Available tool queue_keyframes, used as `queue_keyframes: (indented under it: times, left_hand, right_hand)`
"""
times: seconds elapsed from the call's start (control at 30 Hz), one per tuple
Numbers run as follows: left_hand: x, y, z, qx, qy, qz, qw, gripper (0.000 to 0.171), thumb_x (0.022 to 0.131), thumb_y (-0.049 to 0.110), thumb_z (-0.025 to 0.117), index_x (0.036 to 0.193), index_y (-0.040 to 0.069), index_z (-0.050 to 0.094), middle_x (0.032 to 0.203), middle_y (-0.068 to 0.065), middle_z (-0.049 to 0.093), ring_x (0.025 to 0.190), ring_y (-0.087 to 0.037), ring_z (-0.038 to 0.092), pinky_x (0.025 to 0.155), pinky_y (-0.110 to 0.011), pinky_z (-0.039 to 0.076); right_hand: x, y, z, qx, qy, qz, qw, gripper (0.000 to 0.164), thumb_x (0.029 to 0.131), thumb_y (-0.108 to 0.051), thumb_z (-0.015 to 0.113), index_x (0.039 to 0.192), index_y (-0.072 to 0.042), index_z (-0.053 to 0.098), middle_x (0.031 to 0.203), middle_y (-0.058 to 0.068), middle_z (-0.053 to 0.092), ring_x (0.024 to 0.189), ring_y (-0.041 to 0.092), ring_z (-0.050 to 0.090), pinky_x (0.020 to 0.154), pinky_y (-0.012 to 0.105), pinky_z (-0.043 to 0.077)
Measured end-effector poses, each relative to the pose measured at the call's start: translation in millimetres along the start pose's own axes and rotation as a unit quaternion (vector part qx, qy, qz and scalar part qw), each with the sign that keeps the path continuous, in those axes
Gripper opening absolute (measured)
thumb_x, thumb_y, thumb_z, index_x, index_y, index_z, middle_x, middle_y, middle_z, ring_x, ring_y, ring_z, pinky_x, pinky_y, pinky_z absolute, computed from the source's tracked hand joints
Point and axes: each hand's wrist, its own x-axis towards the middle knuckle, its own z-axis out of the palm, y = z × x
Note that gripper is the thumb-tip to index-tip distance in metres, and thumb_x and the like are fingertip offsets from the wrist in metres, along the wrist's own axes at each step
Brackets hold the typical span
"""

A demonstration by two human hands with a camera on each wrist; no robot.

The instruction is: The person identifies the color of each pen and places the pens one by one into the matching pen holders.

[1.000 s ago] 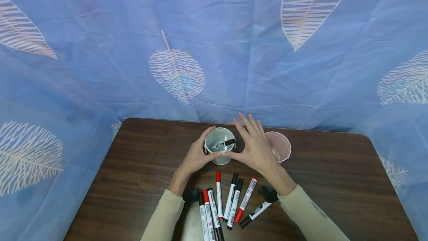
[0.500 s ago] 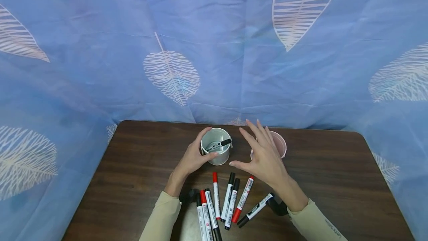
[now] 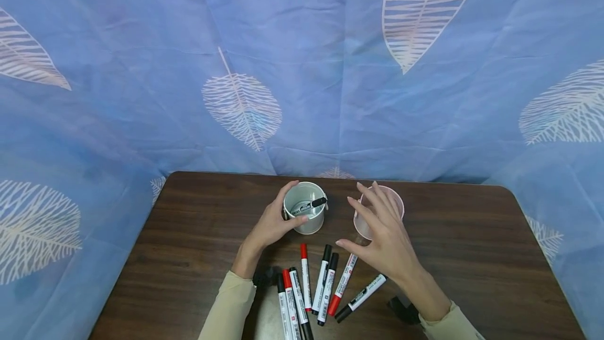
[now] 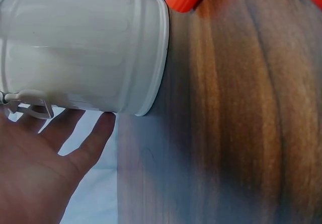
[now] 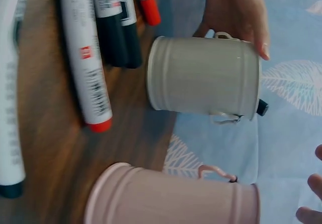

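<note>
My left hand [image 3: 270,223] grips a small pale grey-green metal bucket [image 3: 310,225], thumb at the front rim and fingers round its left side. Inside that bucket leans a black-capped marker [image 3: 313,204]. In the left wrist view, fingers [image 4: 98,138] lie against the bucket's wall below a handle lug. My right hand [image 3: 389,237] hovers over a pink bucket [image 3: 362,226], fingers spread and nothing between them, hiding part of it. The right wrist view shows the pink bucket [image 5: 176,199] upright beside the pale one, with my right fingertips at the right edge.
Several black and red markers lie in front of the buckets, among them a red-capped marker [image 3: 305,277] and a black-capped marker [image 3: 360,297] at the right. The brown wooden table [image 3: 203,235] ends at a blue leaf-print cloth [image 3: 302,93] behind.
My right hand has left the pale bucket's rim and moved right and slightly toward me, over the pink bucket. The left hand stays on the pale bucket. The head view has shifted slightly.
</note>
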Motion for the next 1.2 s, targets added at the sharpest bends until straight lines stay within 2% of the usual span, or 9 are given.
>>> queue_keyframes:
  times: [0.2,0.43,0.57,0.83,0.97,1.07,1.2]
  left_hand:
    - [-0.2,-5.2,1.6,-0.003,0.007,-0.002,1.0,0.086,0.086,0.032,0.08,0.153,0.043,0.026,0.143,-0.012,0.051,0.128,-0.032,0.051,0.099,-0.059,0.04]
    - [-1.3,-5.8,0.5,-0.003,0.009,0.0,1.0,0.085,0.086,0.036,0.079,0.152,0.046,0.026,0.142,-0.011,0.051,0.127,-0.033,0.051,0.098,-0.058,0.042]
    - [-0.1,-5.9,0.5,-0.012,0.007,0.004,0.9999,0.085,0.087,0.033,0.078,0.153,0.044,0.026,0.142,-0.011,0.05,0.126,-0.033,0.051,0.098,-0.057,0.042]
    - [-1.4,-4.2,0.9,-0.021,0.001,-0.01,0.9997,0.087,0.088,0.025,0.078,0.155,0.035,0.025,0.145,-0.017,0.048,0.129,-0.039,0.048,0.1,-0.062,0.039]
    - [-7.8,19.6,-6.1,-0.021,-0.012,-0.013,0.9996,0.085,0.089,0.021,0.076,0.157,0.023,0.024,0.145,-0.024,0.046,0.129,-0.045,0.046,0.1,-0.061,0.039]
    - [-7.7,16.7,-6.1,-0.018,-0.01,-0.013,0.9997,0.085,0.089,0.027,0.076,0.156,0.032,0.024,0.144,-0.019,0.048,0.128,-0.039,0.049,0.098,-0.057,0.042]
    - [-1.2,-3.9,1.4,-0.017,0.006,-0.013,0.9998,0.085,0.087,0.032,0.078,0.152,0.047,0.025,0.142,-0.009,0.051,0.126,-0.028,0.052,0.098,-0.054,0.043]
  right_hand:
    - [-14.0,2.4,-2.7,0.022,0.012,-0.002,1.0,0.08,0.08,-0.068,0.068,0.132,-0.008,0.064,0.149,0.018,0.046,0.14,0.043,0.034,0.112,0.067,0.018]
    - [-23.1,2.2,-6.7,0.028,0.021,-0.011,0.999,0.076,0.08,-0.065,0.071,0.131,-0.009,0.064,0.147,0.019,0.048,0.138,0.04,0.039,0.112,0.067,0.018]
    - [-25.8,1.4,-8.7,0.023,0.016,-0.004,1.0,0.076,0.081,-0.066,0.069,0.133,-0.011,0.063,0.148,0.017,0.047,0.139,0.04,0.037,0.112,0.066,0.019]
    - [-39.7,0.9,-11.9,0.023,-0.012,0.052,0.998,0.078,0.079,-0.067,0.071,0.135,-0.013,0.062,0.154,0.011,0.041,0.143,0.036,0.031,0.112,0.06,0.028]
    - [-44.6,-0.4,-14.2,0.023,-0.025,0.064,0.997,0.079,0.08,-0.073,0.063,0.134,-0.014,0.063,0.154,0.011,0.04,0.145,0.037,0.028,0.113,0.061,0.025]
    - [-50.5,-0.5,-13.6,0.027,-0.012,0.041,0.999,0.076,0.082,-0.07,0.063,0.133,-0.013,0.063,0.153,0.014,0.042,0.142,0.041,0.031,0.117,0.051,0.022]
    - [-64.1,2.2,-9.9,0.032,0.014,0.002,0.999,0.072,0.084,-0.065,0.066,0.132,-0.011,0.064,0.149,0.018,0.044,0.139,0.045,0.035,0.119,0.037,0.018]
